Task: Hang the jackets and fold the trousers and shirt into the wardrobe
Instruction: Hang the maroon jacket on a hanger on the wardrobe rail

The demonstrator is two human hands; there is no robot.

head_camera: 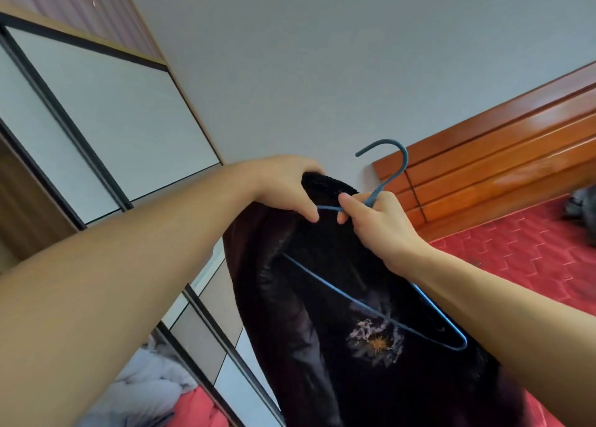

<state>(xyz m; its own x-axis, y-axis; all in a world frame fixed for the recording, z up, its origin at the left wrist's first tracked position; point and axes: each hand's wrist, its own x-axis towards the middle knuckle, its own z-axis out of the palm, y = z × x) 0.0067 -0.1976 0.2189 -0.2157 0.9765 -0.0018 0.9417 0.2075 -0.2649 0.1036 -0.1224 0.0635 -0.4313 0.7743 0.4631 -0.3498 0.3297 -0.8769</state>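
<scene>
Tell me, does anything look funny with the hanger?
Yes. The blue hanger sits crooked against the dark jacket, one arm sticking out bare on the right. The left hand grips the collar; the right hand holds the hanger's neck.

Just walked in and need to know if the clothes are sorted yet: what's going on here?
Not sorted yet. A person is fitting a dark jacket with a flower motif onto a blue hanger. The left hand grips the jacket's collar, and the right hand holds the hanger just below its hook. Part of the hanger lies against the jacket's lining, so it is not yet hung. The wardrobe with sliding doors stands to the left, and a bed with a red cover is on the right.
</scene>
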